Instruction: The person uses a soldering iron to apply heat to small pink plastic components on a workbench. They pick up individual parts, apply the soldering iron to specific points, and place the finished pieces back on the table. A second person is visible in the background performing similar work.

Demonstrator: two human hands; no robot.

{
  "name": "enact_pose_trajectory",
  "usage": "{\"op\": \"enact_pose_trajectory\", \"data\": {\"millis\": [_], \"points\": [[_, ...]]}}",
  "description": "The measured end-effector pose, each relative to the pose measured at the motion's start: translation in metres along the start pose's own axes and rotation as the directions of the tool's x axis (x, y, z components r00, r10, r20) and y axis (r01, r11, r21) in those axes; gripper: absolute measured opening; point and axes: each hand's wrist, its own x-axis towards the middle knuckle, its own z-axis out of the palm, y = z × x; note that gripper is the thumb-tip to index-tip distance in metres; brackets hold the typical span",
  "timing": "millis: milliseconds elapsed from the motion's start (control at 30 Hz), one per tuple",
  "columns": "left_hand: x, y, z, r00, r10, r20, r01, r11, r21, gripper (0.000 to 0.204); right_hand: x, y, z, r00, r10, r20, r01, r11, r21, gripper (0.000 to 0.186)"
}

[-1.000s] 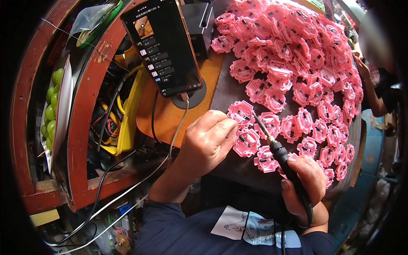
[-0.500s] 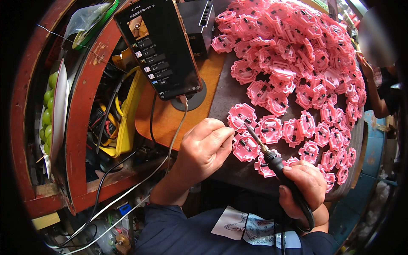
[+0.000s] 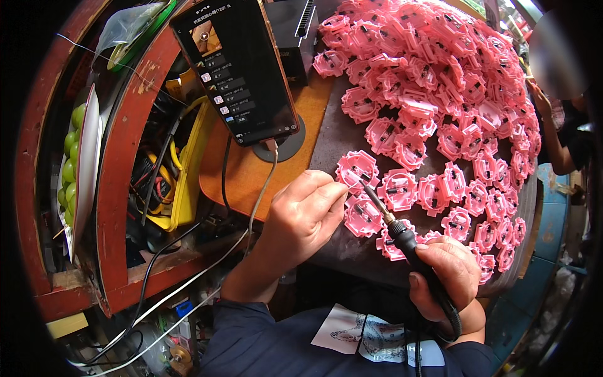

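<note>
My right hand (image 3: 447, 276) grips the black handle of a soldering iron (image 3: 409, 242). Its metal tip points up and left, at the lower part of a round pink plastic housing (image 3: 357, 168) with small dark parts inside. My left hand (image 3: 308, 210) is closed in a pinch on a thin piece of solder wire (image 3: 352, 183), which reaches toward the iron's tip; most of the wire is hidden by the fingers. Just below the tip lies another pink housing (image 3: 364, 215), close to my left fingertips. A third pink housing (image 3: 398, 190) sits to the right of the tip.
A large heap of pink housings (image 3: 433, 69) covers the back of the dark table (image 3: 326, 251). A phone (image 3: 242, 81) leans on a stand at the left, with a cable (image 3: 262, 188) hanging near my left wrist. A yellow bin (image 3: 191, 182) holds wires. Another person's arm (image 3: 556, 135) shows at far right.
Both hands and the soldering iron have shifted only very slightly. The iron's tip stays at the same pink housing, and both grips are unchanged.
</note>
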Motion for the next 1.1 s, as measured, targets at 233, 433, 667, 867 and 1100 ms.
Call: {"op": "enact_pose_trajectory", "data": {"millis": [233, 433, 667, 867, 1100], "points": [[-0.002, -0.002, 0.002, 1.0, 0.002, -0.012, -0.002, 1.0, -0.004, 0.021, 0.0, 0.0, 0.001, 1.0, -0.015, 0.005, 0.015, 1.0, -0.004, 0.045], [-0.004, -0.003, -0.005, 0.993, -0.046, -0.111, 0.046, 0.999, -0.002, 0.022, 0.0, -0.001, -0.002, 1.0, -0.012, -0.014, 0.012, 1.0, -0.004, 0.046], [0.005, -0.007, -0.005, 0.999, -0.04, -0.034, 0.039, 0.999, -0.033, 0.022, 0.012, -0.004, -0.001, 1.0, -0.007, -0.012, 0.006, 1.0, -0.031, 0.044], [0.006, -0.008, -0.002, 0.999, -0.033, -0.009, 0.032, 0.999, -0.026, 0.021, 0.015, 0.002, 0.004, 1.0, 0.003, -0.006, -0.003, 1.0, -0.011, 0.043], [0.008, -0.011, -0.001, 1.0, -0.019, -0.002, 0.018, 1.0, -0.023, 0.021, 0.016, 0.003, 0.005, 1.0, 0.015, 0.002, -0.015, 1.0, -0.003, 0.043]]}}
